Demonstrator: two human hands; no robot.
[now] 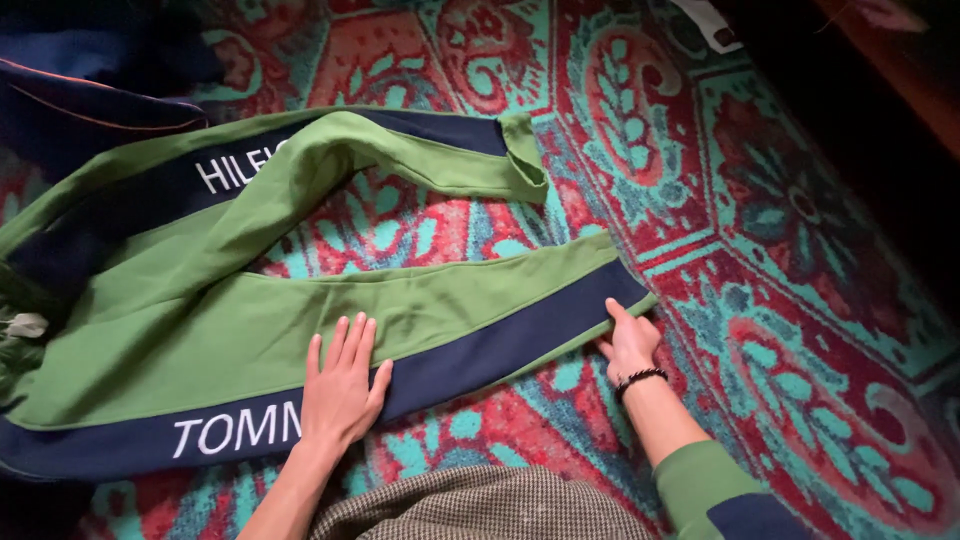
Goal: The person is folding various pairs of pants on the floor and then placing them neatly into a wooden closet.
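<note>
Green track pants [250, 320] with navy side stripe lie spread on patterned carpet [780, 300], legs pointing to 3 o'clock. Left hand [340, 385] flat, fingers spread, pressing near leg. Right hand [628, 345] pinches that leg's cuff. Near leg smoothed; far leg still creased, nothing folded yet.

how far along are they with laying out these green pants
Early on. The green pants lie on the patterned carpet, near leg flat. Left hand presses that leg; right hand pinches its cuff. The far leg lies twisted, hem curled, nothing folded.
</note>
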